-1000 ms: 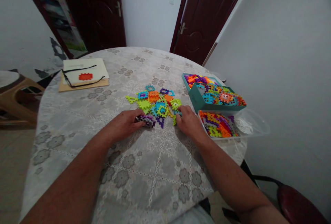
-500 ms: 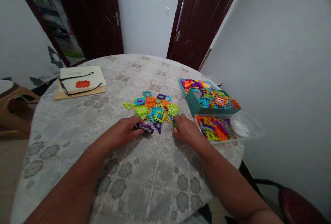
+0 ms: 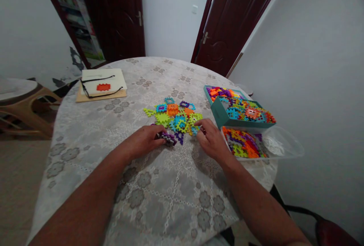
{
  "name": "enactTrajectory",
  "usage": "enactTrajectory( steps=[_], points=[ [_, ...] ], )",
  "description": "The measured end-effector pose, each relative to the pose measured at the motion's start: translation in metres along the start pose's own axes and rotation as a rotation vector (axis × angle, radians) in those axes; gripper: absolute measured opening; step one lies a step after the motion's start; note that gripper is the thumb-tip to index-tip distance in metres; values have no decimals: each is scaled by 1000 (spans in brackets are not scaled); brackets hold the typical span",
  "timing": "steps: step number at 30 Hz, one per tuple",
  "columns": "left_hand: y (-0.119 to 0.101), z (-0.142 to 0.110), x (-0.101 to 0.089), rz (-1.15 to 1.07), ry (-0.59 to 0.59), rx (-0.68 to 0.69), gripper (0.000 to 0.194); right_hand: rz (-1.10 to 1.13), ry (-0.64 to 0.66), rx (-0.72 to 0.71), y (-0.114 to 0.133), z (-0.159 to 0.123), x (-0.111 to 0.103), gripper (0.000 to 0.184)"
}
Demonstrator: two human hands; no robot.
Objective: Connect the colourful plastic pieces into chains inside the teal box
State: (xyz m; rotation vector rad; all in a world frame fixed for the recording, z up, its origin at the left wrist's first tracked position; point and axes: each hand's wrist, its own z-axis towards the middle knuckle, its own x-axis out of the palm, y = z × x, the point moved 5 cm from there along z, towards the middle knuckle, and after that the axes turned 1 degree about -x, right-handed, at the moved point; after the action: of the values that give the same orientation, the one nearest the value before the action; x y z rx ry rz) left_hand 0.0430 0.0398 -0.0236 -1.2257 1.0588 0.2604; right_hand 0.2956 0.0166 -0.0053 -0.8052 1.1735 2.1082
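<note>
My left hand [image 3: 148, 139] is closed on a small stack of purple and grey toothed building pieces [image 3: 168, 138], low over the table in front of the pile. At the pile's right edge, my right hand [image 3: 209, 137] has its index finger stretched toward a lime-green toothed frame [image 3: 195, 118]. Its thumb and fingers stand apart, and I see nothing held in them. The loose pile holds an orange toothed block [image 3: 172, 109], a lime-green square [image 3: 162, 119], blue pieces and a purple triangle [image 3: 179, 137] between my hands.
Right of the pile stand a teal box [image 3: 220, 115] of mixed pieces, a teal tray [image 3: 208, 91] of colourful blocks and a clear plastic container [image 3: 295, 149] with more pieces. Glasses [image 3: 85, 91] and an orange toothed piece [image 3: 103, 87] lie on papers [image 3: 119, 78] at left.
My right hand has released the green piece it had at the pile's edge, and its fingers have spread. My left hand keeps its stack. The whole view has shifted slightly.
</note>
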Motion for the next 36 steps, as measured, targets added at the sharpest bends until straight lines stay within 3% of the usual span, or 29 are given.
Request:
enactTrajectory(
  steps=[4,7,11,16,21,27,31,36],
  points=[
    [-2,1,3,7,-2,30,16,234,30,-87,19,-5,28,33],
    [0,2,4,18,-23,35,20,279,102,-167,29,-10,49,34],
    [4,3,5,34,-38,67,23,285,135,-174,28,-12,61,35],
    [6,4,7,51,-35,98,23,218,106,-174,22,-12,67,26],
    [5,4,7,16,-40,123,26,289,97,-224,23,-11,70,26],
    [-4,3,5,17,-1,93,26,80,-56,-209,3,-2,46,32],
    [-7,2,3,21,21,54,24,-149,17,-182,-10,1,42,31],
    [-3,0,2,23,35,28,25,-249,71,-127,-16,3,50,21]
  ],
)
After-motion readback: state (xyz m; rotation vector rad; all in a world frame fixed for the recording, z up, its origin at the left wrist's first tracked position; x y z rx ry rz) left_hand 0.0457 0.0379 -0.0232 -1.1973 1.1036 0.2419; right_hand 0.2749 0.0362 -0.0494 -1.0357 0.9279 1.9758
